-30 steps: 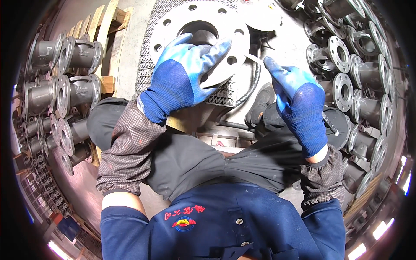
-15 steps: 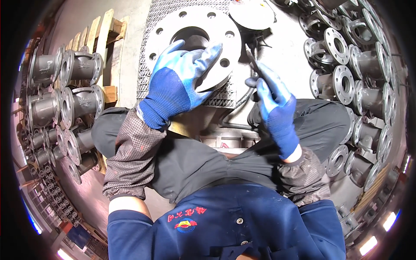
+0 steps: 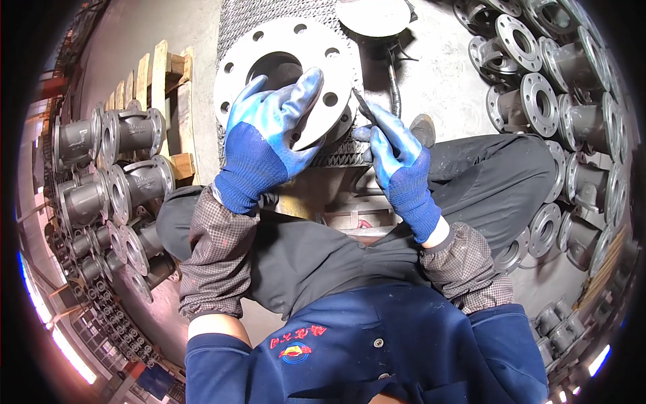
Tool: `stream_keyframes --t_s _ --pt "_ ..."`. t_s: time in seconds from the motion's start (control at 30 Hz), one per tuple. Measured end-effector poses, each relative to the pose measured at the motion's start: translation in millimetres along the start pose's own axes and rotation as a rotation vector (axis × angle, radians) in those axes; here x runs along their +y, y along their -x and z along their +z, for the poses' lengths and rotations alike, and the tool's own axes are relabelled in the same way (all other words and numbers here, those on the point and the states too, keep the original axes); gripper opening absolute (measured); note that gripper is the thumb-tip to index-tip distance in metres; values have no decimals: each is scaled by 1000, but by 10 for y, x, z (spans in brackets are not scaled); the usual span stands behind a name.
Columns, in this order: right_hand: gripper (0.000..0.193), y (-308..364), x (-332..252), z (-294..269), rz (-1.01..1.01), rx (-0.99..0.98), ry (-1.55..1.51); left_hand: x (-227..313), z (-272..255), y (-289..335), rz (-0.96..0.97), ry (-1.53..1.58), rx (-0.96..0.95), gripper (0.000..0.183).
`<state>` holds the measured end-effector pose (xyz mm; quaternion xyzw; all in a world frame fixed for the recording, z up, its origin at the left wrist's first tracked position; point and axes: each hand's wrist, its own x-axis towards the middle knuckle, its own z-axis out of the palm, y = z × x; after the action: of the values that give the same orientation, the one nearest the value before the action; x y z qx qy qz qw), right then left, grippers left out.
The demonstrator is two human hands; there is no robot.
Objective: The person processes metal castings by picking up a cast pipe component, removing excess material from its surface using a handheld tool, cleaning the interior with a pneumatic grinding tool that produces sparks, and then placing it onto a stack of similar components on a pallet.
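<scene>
A large pale round flange [image 3: 341,75] with bolt holes and a wide central bore, part of a fitting, rests on a dark ribbed mat [image 3: 232,30]. My left hand [image 3: 266,131], in a blue glove, grips its near side, fingers reaching over the face to the bore's edge. Closed in my gloved right hand [image 3: 398,151] is a slim dark file-like tool [image 3: 363,106]. The tool's tip points at the flange's right rim; whether it touches cannot be told. The underside of the fitting is hidden.
Beyond the flange sits a pale round disc [image 3: 373,17], with a black cable [image 3: 394,84] running toward me. Grey flanged pipe fittings [image 3: 138,131] are stacked at left by a wooden pallet [image 3: 159,94]. More fittings [image 3: 538,104] line the right side. My bent legs flank the work.
My right hand has moved left with the tool, bringing its tip to the flange's rim. My left hand keeps its place on the flange. The whole view has shifted slightly.
</scene>
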<state>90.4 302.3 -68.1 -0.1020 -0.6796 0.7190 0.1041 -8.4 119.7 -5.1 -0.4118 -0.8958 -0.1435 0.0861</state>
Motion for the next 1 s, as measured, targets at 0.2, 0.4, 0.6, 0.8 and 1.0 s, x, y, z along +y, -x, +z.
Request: stream_keyframes --t_s 0.2,0.4,0.6,0.8,1.0 --pt "37 -18 23 -13 -24 19 25 0 16 -25 5 -4 -19 78" --pt "38 -44 6 -5 93 43 -101 14 1 -5 -8 -12 -16 81" --pt "31 -380 -144 65 228 130 -286 6 -19 -18 -34 15 -61 85" --pt "38 -711 81 247 -178 185 -193 11 5 -30 -22 19 -49 87" --pt "44 -683 127 264 -45 134 -73 -23 0 2 1 4 -38 87"
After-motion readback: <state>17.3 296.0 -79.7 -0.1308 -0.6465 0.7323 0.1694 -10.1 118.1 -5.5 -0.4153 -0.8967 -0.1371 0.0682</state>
